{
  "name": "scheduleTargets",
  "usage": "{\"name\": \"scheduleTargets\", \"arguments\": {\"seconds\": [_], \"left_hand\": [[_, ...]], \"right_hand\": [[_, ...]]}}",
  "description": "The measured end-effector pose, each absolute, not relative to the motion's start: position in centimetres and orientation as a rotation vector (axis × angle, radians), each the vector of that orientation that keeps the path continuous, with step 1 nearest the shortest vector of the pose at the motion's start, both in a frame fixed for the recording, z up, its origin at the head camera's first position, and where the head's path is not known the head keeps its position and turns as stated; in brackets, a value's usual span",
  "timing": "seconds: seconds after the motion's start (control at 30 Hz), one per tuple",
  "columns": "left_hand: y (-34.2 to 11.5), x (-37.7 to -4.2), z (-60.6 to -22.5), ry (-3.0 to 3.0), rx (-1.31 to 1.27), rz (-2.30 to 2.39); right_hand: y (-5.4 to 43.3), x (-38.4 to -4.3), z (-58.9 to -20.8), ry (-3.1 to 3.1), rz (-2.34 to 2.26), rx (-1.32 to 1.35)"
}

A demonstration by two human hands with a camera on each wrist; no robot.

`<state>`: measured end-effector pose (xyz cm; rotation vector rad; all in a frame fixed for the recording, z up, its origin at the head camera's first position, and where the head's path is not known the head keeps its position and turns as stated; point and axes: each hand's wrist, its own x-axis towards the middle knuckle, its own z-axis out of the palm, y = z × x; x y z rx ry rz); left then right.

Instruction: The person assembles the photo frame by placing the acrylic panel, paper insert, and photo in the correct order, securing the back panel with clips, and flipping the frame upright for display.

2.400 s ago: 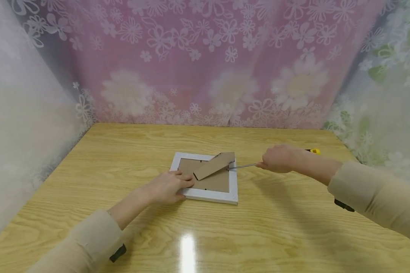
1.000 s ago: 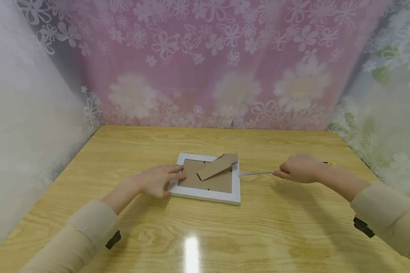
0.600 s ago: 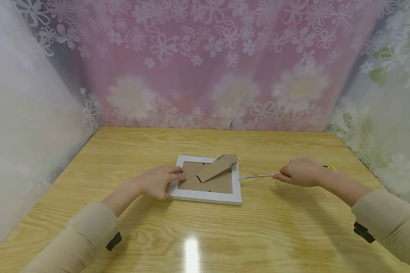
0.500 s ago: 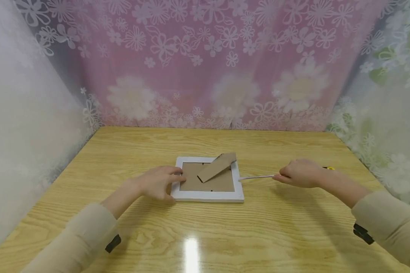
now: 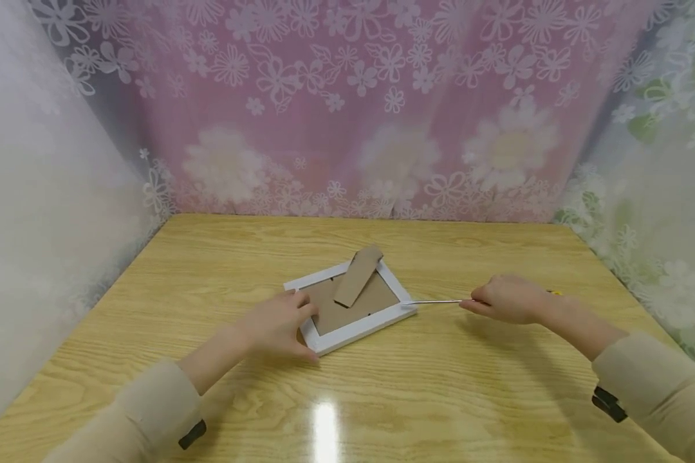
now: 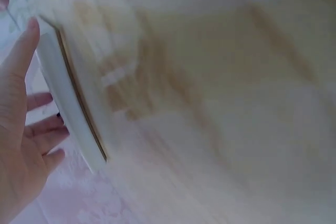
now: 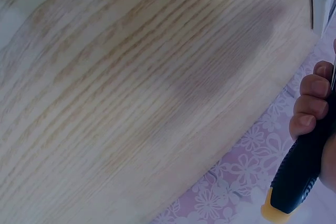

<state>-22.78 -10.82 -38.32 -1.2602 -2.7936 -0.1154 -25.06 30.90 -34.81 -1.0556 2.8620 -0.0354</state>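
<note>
A white picture frame point(image 5: 363, 328) lies face down on the table, turned at an angle. Its brown backing board point(image 5: 338, 318) carries a fold-out stand leg point(image 5: 357, 278), and small dark tabs show along the board's edge. My left hand point(image 5: 275, 325) grips the frame's left side; in the left wrist view the thumb is at one corner and the fingers reach over the border. My right hand point(image 5: 509, 299) holds a screwdriver point(image 5: 437, 301) by its black and yellow handle point(image 7: 296, 177). The screwdriver's tip is at the frame's right corner; whether it touches is unclear.
The wood-grain table point(image 5: 440, 392) reaches back to a pink flowered curtain point(image 5: 336, 128). Pale flowered curtains hang at the left point(image 5: 64, 212) and right point(image 5: 660, 212) sides.
The frame has turned counterclockwise under my left hand, its right corner coming to the screwdriver's tip. Earlier, the tip was at a tab on the right edge, then drew back to the right.
</note>
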Motion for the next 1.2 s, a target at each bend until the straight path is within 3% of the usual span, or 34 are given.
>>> {"name": "scheduleTargets", "arguments": {"seconds": [0.47,0.87,1.2], "left_hand": [[-7.3,-20.4,-38.7,-2.640,-1.018,0.170],[-10.7,-23.3,-38.3,-2.696,-1.398,-0.180],[-10.7,-23.4,-38.8,-2.538,-1.416,-0.151]], "right_hand": [[30.7,-25.3,-35.2,2.853,-0.117,-1.011],[30.8,-25.1,-35.2,2.842,-0.143,-1.001],[30.7,-24.8,-35.6,2.848,-0.126,-0.960]]}}
